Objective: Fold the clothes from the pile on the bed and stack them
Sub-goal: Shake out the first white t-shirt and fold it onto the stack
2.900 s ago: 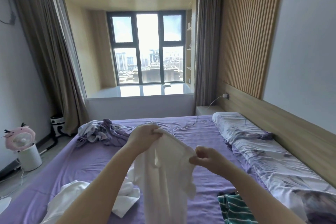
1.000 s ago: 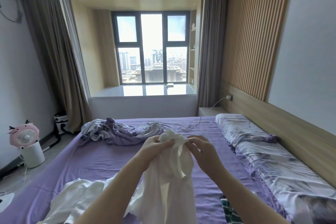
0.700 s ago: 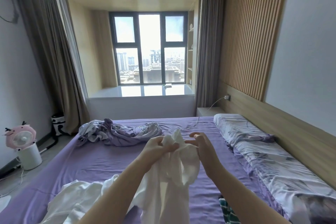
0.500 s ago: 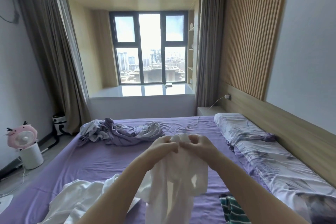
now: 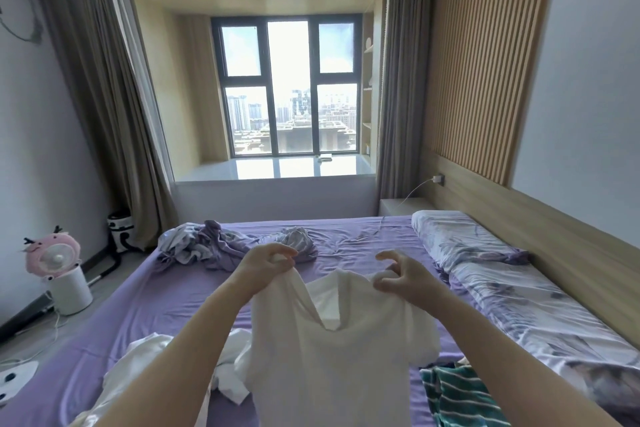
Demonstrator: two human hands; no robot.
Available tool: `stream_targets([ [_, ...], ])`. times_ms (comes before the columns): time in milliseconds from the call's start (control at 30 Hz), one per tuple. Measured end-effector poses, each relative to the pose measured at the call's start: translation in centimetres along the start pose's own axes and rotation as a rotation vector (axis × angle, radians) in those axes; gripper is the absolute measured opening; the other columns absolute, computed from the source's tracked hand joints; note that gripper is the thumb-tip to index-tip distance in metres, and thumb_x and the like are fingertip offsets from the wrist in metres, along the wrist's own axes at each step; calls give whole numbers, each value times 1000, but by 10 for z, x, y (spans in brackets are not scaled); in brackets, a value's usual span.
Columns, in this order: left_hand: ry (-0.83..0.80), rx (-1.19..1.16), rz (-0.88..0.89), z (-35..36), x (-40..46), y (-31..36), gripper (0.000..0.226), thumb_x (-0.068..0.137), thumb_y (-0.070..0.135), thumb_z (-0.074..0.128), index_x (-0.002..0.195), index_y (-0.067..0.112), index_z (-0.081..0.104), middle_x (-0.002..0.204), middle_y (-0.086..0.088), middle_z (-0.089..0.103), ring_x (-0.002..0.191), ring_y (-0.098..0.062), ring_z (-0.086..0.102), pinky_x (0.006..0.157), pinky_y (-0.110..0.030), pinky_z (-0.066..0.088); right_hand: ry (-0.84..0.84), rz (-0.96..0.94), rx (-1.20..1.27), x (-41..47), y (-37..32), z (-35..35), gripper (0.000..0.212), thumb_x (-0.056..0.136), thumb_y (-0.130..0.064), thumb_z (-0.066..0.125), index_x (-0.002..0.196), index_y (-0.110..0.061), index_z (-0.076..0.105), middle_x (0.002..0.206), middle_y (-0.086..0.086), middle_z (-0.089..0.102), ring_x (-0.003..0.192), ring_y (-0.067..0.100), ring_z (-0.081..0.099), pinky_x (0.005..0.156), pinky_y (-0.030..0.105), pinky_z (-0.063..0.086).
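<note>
A white shirt (image 5: pixel 332 350) is held up above the bed (image 5: pixel 166 308), spread between two raised hands that are set apart from each other, its neckline dipping in a V between them and its body hanging down toward the near edge of the bed. One shoulder of the shirt is pinched by the left hand (image 5: pixel 265 265), whose fingers and thumb are curled tight on the cloth. The other shoulder is gripped by the right hand (image 5: pixel 403 276), with thumb and forefinger arched above the fabric and the remaining fingers closed on it. The bed is covered by a purple sheet, and more white clothes (image 5: pixel 145 367) are heaped on it on the left of the shirt, partly hidden by the left forearm. A green striped garment (image 5: pixel 460 395) is seen lying on the bed at the right of the shirt, close to the near edge. At the far side of the bed, beyond the hands, a crumpled pile of purple and grey clothes (image 5: pixel 221 246) is spread out. A flowered pillow (image 5: pixel 460 236) and a flowered quilt (image 5: pixel 526 312) are laid along the right side of the bed, against the wooden headboard. A pink fan (image 5: pixel 53 255) on a white bin (image 5: pixel 69 291) is set on the floor left of the bed
</note>
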State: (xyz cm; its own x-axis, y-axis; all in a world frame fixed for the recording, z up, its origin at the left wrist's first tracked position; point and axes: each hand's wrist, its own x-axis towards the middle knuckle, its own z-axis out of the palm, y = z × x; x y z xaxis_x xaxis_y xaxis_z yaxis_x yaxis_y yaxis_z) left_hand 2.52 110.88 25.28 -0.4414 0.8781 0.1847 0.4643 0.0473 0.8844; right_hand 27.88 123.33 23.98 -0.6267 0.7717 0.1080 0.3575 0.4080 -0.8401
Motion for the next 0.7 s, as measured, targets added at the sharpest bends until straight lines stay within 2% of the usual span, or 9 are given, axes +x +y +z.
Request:
stream_targets([
  [67, 0, 15, -6, -6, -1, 1, 20, 83, 2, 66, 95, 18, 72, 92, 3, 66, 86, -5, 58, 70, -4, 42, -78, 37, -159, 0, 8, -2, 38, 78, -13, 71, 114, -16, 61, 85, 3, 62, 79, 11, 55, 70, 17, 42],
  [133, -3, 23, -48, -12, -2, 3, 25, 80, 5, 63, 96, 22, 72, 89, 3, 68, 88, -9, 59, 77, -12, 44, -55, 69, -291, 0, 16, -5, 24, 78, -16, 70, 102, -12, 70, 92, 4, 68, 83, 10, 58, 72, 20, 42],
  [233, 15, 116, -94, -21, -5, 2, 34, 72, 17, 62, 104, 22, 68, 95, -2, 69, 93, -14, 61, 87, -25, 45, -48, 101, -141, -2, 25, -13, 6, 80, -18, 71, 82, -13, 74, 79, 2, 67, 72, 10, 57, 67, 23, 43],
  [300, 42, 300, -61, -26, -6, -3, 29, 79, 15, 66, 107, 19, 66, 97, -1, 67, 92, -14, 60, 81, -22, 44, -86, 107, 45, -6, 27, -18, 6, 81, -18, 72, 78, -13, 72, 74, 0, 65, 68, 9, 57, 65, 23, 44],
  [367, 44, 431, -19, -27, -9, -7, 18, 81, 16, 69, 98, 21, 66, 92, 1, 65, 87, -14, 60, 71, -19, 42, -129, 81, 108, -10, 27, -23, 10, 80, -20, 73, 78, -10, 70, 74, 1, 64, 69, 11, 56, 66, 23, 43],
  [467, -3, 403, 12, -26, -14, -8, 16, 83, 16, 68, 91, 30, 67, 94, 4, 68, 88, -12, 61, 73, -15, 43, -140, 29, 141, -11, 26, -23, 16, 79, -19, 75, 76, -8, 63, 76, 4, 61, 71, 12, 53, 67, 22, 41],
  [567, 25, 292, 76, -25, -20, -3, 24, 86, 8, 65, 94, 30, 69, 95, 6, 70, 89, -7, 63, 82, -20, 46, -39, -43, 33, -9, 26, -20, 25, 79, -22, 74, 69, -15, 52, 66, -4, 50, 59, 6, 42, 52, 12, 34],
  [667, 57, 282, 95, -23, -26, 1, 25, 87, 3, 61, 104, 19, 70, 88, 7, 70, 81, -3, 62, 78, -20, 46, -107, -87, 37, -9, 25, -23, 11, 81, -21, 72, 87, -21, 62, 75, -4, 60, 61, 0, 50, 56, 10, 41],
  [700, 76, 314, 95, -22, -28, 2, 26, 88, 3, 61, 108, 17, 69, 86, 4, 70, 78, -6, 61, 75, -20, 46, -170, -86, 31, -9, 26, -25, 15, 82, -20, 70, 96, -24, 65, 80, -5, 63, 65, 0, 54, 61, 10, 44],
])
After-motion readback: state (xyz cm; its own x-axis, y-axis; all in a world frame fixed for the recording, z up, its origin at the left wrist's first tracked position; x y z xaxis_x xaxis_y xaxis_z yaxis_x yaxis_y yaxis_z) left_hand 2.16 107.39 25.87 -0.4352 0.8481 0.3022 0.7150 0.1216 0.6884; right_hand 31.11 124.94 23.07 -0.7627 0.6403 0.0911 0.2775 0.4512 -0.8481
